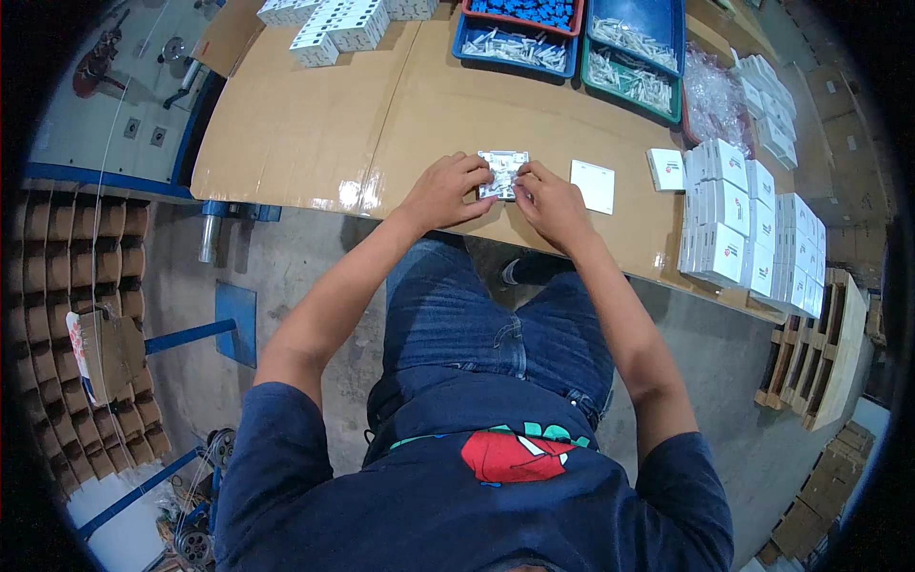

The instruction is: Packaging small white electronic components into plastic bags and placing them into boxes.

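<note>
A small flat white tray (pixel 505 157) with pale parts in it lies near the table's front edge. My left hand (pixel 446 194) is closed on its left side, thumb at the near edge and fingers along the side. Over the right half of the tray, my right hand (pixel 553 205) has its thumb and fingers bent together; whatever they pinch is too small to make out. Just right of that hand, a flat white square piece (pixel 593 187) rests on the cardboard-covered table (pixel 286 143).
Blue, red and green bins (pixel 515 54) hold blue pieces and white slim parts at the back. White boxes (pixel 720 210) are stacked at the right, one box (pixel 665 170) lying apart. More white boxes (pixel 338 29) stand back left. Clear plastic bags (pixel 715 100) fill a red container.
</note>
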A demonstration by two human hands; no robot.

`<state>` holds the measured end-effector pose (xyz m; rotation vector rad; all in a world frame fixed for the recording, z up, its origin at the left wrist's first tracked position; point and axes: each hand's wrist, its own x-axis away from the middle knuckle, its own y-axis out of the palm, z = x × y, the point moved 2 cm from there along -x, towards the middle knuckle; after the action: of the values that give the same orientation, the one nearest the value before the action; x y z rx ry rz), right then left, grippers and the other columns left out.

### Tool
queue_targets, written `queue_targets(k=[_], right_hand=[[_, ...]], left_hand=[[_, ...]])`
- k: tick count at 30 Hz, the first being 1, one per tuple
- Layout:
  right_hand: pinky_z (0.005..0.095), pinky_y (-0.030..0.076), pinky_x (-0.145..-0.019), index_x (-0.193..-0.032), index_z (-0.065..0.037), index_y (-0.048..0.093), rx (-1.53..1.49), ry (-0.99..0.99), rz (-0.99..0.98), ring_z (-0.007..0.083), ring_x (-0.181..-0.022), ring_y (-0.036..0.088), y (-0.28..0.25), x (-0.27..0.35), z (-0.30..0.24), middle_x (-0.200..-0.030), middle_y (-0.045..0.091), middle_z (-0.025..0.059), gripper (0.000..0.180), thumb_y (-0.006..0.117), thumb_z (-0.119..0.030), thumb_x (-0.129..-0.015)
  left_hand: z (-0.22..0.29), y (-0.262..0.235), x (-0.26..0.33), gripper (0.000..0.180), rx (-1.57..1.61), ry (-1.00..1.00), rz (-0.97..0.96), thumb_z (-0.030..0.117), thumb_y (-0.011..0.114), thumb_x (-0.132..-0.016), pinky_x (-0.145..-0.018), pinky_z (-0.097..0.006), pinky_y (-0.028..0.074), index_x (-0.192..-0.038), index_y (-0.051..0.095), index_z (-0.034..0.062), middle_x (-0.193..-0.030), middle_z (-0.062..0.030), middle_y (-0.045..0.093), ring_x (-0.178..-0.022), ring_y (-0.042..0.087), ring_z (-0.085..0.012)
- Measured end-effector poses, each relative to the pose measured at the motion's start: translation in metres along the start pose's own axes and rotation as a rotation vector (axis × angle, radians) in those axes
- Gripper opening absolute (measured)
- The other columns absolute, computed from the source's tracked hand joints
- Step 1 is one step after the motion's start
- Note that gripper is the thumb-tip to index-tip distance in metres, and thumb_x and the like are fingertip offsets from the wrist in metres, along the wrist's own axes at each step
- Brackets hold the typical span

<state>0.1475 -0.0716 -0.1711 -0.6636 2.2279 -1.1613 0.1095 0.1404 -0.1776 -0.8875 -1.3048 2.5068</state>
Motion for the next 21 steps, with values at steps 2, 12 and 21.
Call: queue_targets(k=[2, 12, 21], right_hand=[[0.0424, 0.057, -0.069, -0.096, -0.004, 0.070, -0.002, -0.003, -0.005, 0.0300, -0.083, 0.069, 0.003, -0.001, 0.001, -0.105, 0.067, 0.0064, 0.016, 0.064, -0.019, -0.092], [0.0431, 0.056, -0.065, -0.104, -0.008, 0.065, 0.004, 0.062, 0.136, 0.0309, -0.080, 0.069, 0.016, 0.003, 0.010, -0.102, 0.065, 0.0074, 0.020, 0.067, -0.021, -0.089], [0.0405, 0.057, -0.066, -0.111, -0.009, 0.065, -0.123, 0.139, 0.177, 0.0287, -0.081, 0.071, 0.002, 0.005, 0.007, -0.114, 0.064, 0.0073, 0.026, 0.070, -0.020, -0.089]], left_hand=[[0.001, 0.000, -0.002, 0.028, 0.029, -0.041, -0.034, 0.025, 0.078, -0.080, -0.078, -0.042, 0.050, -0.099, 0.066, 0.0064, -0.102, -0.0093, 0.065, -0.090, 0.060, -0.0305], [0.005, 0.011, 0.001, 0.039, -0.035, -0.173, -0.004, 0.027, 0.078, -0.081, -0.084, -0.043, 0.049, -0.111, 0.062, 0.0077, -0.109, -0.0107, 0.063, -0.097, 0.061, -0.0315], [0.002, 0.008, 0.001, 0.087, -0.015, -0.228, 0.078, 0.043, 0.084, -0.074, -0.110, -0.046, 0.040, -0.141, 0.046, 0.0023, -0.139, -0.0204, 0.052, -0.131, 0.049, -0.0381]])
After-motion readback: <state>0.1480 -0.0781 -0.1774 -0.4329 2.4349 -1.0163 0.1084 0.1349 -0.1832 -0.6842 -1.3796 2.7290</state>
